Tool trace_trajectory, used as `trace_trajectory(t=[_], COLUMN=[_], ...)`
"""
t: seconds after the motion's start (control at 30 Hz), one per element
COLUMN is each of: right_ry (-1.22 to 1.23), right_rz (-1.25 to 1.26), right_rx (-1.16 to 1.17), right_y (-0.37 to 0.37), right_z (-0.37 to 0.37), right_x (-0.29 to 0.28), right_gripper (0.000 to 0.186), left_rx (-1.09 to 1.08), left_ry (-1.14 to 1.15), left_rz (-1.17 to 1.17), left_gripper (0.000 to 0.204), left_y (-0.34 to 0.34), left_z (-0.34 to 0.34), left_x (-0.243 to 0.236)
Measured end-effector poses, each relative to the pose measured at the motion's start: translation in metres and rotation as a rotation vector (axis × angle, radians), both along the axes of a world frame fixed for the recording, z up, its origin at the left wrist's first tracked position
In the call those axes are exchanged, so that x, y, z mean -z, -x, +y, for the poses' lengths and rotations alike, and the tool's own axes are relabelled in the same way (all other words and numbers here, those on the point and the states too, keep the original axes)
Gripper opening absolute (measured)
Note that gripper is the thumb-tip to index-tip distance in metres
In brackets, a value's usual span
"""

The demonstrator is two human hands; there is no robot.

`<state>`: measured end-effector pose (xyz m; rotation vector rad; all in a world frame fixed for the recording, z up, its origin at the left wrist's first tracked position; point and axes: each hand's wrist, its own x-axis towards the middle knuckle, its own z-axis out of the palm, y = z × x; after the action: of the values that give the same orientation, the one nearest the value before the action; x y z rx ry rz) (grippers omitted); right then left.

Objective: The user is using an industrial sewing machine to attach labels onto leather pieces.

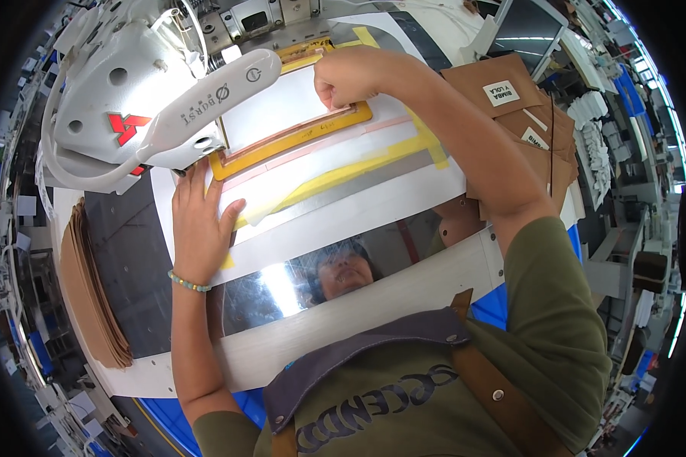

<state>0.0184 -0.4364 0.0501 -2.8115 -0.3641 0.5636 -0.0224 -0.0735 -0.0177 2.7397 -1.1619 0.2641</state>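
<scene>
A flat yellow frame (297,143) with a pale pinkish inner edge lies on a white sheet (320,221) marked with strips of yellow tape (343,171). My left hand (200,232) rests palm down on the sheet by the frame's near left corner, fingers stretched and thumb apart; its fingertips are partly hidden beside the machine head. Over the frame's right end, my right hand (357,75) is closed, knuckles up and fingers curled down to the inner edge. Whatever those fingers pinch, if anything, is hidden.
A white sewing machine head (84,99) with a light-coloured bar (206,107) overhangs the frame's left side. Brown flat pieces (91,297) are stacked at the left. Brown labelled pouches (484,76) lie at the right. A shiny metal plate (396,251) borders the near table edge.
</scene>
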Motion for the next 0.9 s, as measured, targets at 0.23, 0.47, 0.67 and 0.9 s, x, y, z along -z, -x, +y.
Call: trace_trajectory(t=[0.23, 0.47, 0.67, 0.9], right_ry=[0.009, 0.348, -0.668, -0.721], right_rz=[-0.097, -0.190, 0.057, 0.024], right_rx=[-0.104, -0.135, -0.021, 0.041], right_y=[-0.003, 0.010, -0.012, -0.008], right_z=[0.000, 0.021, 0.059, 0.115], right_x=[-0.006, 0.015, 0.025, 0.042], right_gripper=[0.014, 0.018, 0.017, 0.020], left_rx=[-0.020, -0.036, -0.026, -0.007], left_ry=[0.065, 0.079, 0.103, 0.096], left_rz=[0.025, 0.025, 0.020, 0.026], left_gripper=[0.056, 0.056, 0.058, 0.057], left_y=[-0.003, -0.003, -0.004, -0.004], left_z=[0.003, 0.003, 0.004, 0.005], left_x=[0.008, 0.008, 0.011, 0.010])
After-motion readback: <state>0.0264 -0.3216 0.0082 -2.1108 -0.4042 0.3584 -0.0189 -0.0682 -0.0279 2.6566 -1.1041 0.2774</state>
